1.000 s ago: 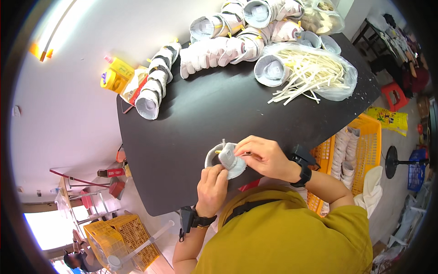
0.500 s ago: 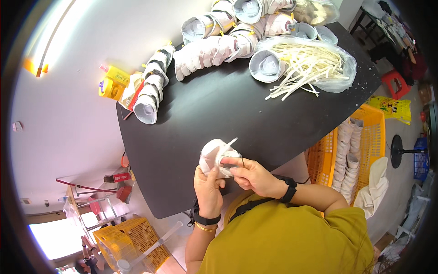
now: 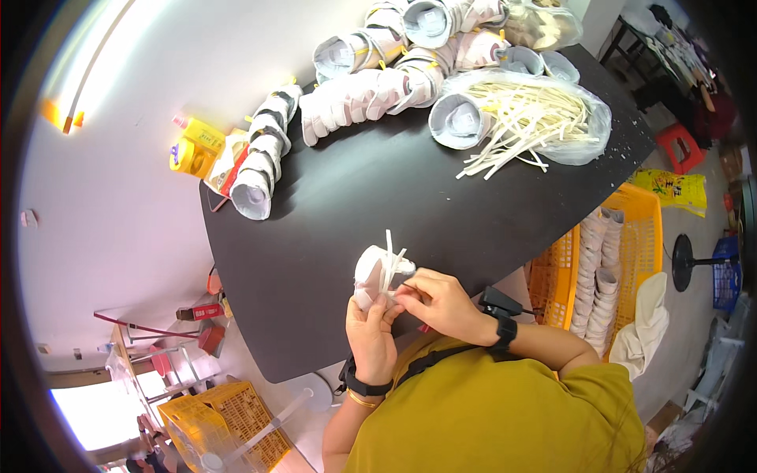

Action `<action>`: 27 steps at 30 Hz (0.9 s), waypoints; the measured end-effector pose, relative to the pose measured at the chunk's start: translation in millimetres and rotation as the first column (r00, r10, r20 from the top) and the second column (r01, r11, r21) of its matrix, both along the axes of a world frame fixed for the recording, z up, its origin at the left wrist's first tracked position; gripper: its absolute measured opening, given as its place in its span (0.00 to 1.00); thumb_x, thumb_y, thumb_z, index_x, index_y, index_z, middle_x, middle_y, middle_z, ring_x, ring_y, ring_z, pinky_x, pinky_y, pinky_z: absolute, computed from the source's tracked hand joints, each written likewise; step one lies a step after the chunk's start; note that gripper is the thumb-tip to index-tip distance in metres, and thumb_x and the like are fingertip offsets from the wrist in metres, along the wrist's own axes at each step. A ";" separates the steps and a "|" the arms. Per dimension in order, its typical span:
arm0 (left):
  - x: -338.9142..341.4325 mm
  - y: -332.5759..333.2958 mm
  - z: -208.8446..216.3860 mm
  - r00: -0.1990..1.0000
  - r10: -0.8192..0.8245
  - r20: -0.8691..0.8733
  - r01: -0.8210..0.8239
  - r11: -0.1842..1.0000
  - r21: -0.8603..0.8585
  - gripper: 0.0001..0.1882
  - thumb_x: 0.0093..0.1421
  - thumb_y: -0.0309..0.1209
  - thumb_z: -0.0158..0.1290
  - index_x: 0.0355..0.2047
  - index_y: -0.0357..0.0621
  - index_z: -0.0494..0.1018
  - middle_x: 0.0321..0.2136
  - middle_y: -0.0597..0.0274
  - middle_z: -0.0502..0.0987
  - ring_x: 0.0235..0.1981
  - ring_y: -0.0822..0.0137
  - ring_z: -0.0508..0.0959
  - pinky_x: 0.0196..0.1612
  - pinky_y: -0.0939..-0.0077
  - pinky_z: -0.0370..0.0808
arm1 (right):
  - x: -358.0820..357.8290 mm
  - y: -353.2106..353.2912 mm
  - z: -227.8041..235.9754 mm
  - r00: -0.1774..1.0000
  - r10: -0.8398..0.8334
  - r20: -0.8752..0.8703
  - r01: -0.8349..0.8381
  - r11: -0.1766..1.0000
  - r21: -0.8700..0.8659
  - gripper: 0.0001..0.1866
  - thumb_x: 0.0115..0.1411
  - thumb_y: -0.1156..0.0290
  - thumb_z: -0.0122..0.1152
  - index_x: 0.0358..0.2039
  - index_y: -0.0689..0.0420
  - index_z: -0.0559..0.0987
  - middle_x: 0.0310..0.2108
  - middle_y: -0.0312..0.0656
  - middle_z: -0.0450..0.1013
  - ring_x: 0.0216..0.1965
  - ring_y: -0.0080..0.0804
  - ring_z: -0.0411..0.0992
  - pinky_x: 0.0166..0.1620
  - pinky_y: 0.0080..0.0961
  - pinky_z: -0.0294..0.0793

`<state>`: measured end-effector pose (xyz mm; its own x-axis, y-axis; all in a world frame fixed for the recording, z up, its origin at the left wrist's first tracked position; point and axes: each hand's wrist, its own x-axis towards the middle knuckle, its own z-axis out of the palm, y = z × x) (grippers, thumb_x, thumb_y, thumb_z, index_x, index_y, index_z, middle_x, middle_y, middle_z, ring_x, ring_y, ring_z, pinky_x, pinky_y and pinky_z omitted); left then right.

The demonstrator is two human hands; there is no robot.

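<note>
Over the table's near edge, a small whitish shoe upper (image 3: 368,266) is gripped by my left hand (image 3: 372,347), its thumb on the near side. Flat white laces (image 3: 389,251) run through its front, with two loose ends sticking up. My right hand (image 3: 441,309) is at the upper's right side, thumb and forefinger pinched on a white lace close to the left thumb. The fingers partly cover where the lace enters the upper.
On the black table (image 3: 331,197) stand rows of nested shoe uppers (image 3: 359,98) and an open plastic bag of cream laces (image 3: 536,118). Yellow bottles (image 3: 193,150) sit at the left edge. An orange crate (image 3: 643,244) with stacked uppers is at the right.
The upper has tilted more upright and shifted slightly right with my left hand. My right fingers have drawn back from its opening to its lower right side. A second lace end now stands up.
</note>
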<state>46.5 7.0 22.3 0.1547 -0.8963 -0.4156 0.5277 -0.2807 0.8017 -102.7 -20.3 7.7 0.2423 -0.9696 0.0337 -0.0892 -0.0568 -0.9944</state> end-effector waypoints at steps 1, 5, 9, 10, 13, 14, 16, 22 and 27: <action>-2.2 1.6 -1.7 1.000 0.009 0.015 -0.009 1.000 -0.012 0.11 0.67 0.22 0.47 0.48 0.34 0.64 0.45 0.54 0.74 0.43 0.66 0.78 0.43 0.73 0.81 | 1.7 -3.0 -2.9 0.999 -0.007 -0.053 0.008 1.000 0.010 0.07 0.60 0.74 0.62 0.36 0.66 0.79 0.29 0.38 0.72 0.25 0.19 0.68 0.29 0.18 0.68; -3.7 10.7 -8.4 1.000 -0.029 -0.003 0.029 1.000 -0.012 0.18 0.67 0.23 0.47 0.56 0.35 0.64 0.49 0.54 0.75 0.46 0.65 0.79 0.46 0.72 0.80 | 5.1 -10.9 -6.7 0.999 -0.029 -0.044 0.031 0.999 0.029 0.10 0.57 0.69 0.66 0.34 0.62 0.80 0.27 0.42 0.72 0.25 0.32 0.72 0.30 0.26 0.71; -4.0 17.7 -17.0 0.999 -0.034 0.034 0.034 0.999 -0.022 0.18 0.67 0.24 0.47 0.56 0.36 0.64 0.50 0.54 0.75 0.47 0.65 0.79 0.46 0.72 0.80 | 7.3 -8.5 -7.7 0.999 -0.032 -0.029 0.032 0.999 -0.002 0.10 0.56 0.69 0.66 0.35 0.61 0.81 0.26 0.41 0.72 0.25 0.33 0.73 0.31 0.28 0.72; -4.4 19.1 -18.9 0.997 -0.036 0.063 0.039 0.998 -0.045 0.17 0.67 0.25 0.47 0.56 0.36 0.64 0.49 0.55 0.75 0.46 0.65 0.79 0.46 0.72 0.80 | 7.9 -6.9 -6.5 0.997 -0.036 -0.074 0.032 0.998 -0.059 0.11 0.55 0.68 0.67 0.36 0.61 0.81 0.27 0.41 0.72 0.26 0.34 0.73 0.32 0.28 0.73; -8.9 21.1 1.1 0.982 -0.040 0.186 0.040 0.999 0.005 0.11 0.66 0.25 0.50 0.47 0.36 0.67 0.44 0.58 0.75 0.42 0.71 0.78 0.41 0.75 0.80 | 6.4 -5.8 -4.0 0.997 0.004 -0.076 -0.007 0.999 -0.036 0.13 0.54 0.66 0.68 0.38 0.59 0.82 0.27 0.41 0.74 0.27 0.36 0.74 0.33 0.29 0.74; -4.3 22.7 1.3 0.982 -0.044 0.186 0.044 0.999 0.004 0.11 0.66 0.25 0.50 0.47 0.36 0.67 0.44 0.58 0.75 0.42 0.71 0.78 0.41 0.75 0.80 | 3.5 -6.2 -3.6 0.999 0.044 -0.031 -0.043 0.998 0.037 0.14 0.54 0.65 0.68 0.38 0.59 0.82 0.28 0.41 0.76 0.27 0.37 0.75 0.33 0.30 0.74; 15.4 27.3 1.8 0.839 -0.220 0.497 0.250 0.968 0.007 0.12 0.65 0.27 0.52 0.47 0.35 0.69 0.41 0.57 0.77 0.38 0.72 0.78 0.38 0.77 0.78 | -0.1 -7.2 -6.5 0.995 0.064 -0.083 -0.063 0.998 0.006 0.14 0.53 0.65 0.68 0.38 0.58 0.82 0.28 0.41 0.76 0.28 0.37 0.75 0.33 0.30 0.74; 19.0 22.7 10.7 0.829 -0.226 0.511 0.245 0.969 0.031 0.10 0.64 0.25 0.53 0.44 0.34 0.69 0.39 0.58 0.77 0.35 0.73 0.78 0.33 0.80 0.80 | 1.1 -8.2 -7.6 0.992 0.128 -0.008 -0.128 0.992 -0.009 0.13 0.56 0.69 0.66 0.40 0.62 0.82 0.30 0.44 0.77 0.28 0.31 0.75 0.33 0.26 0.74; -2.9 27.6 6.7 0.960 -0.051 0.275 0.064 0.997 -0.039 0.08 0.67 0.24 0.49 0.45 0.34 0.68 0.41 0.56 0.77 0.38 0.69 0.80 0.39 0.74 0.83 | -1.9 -11.7 -14.0 0.981 0.148 0.125 -0.180 0.936 0.303 0.11 0.56 0.71 0.63 0.38 0.63 0.81 0.32 0.47 0.79 0.30 0.30 0.77 0.36 0.27 0.75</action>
<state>43.6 34.5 29.0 0.2039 -0.9247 -0.3216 0.2707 -0.2624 0.9262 -104.7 -32.0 -6.3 0.4096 -0.8823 -0.2319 -0.0060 0.2516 -0.9678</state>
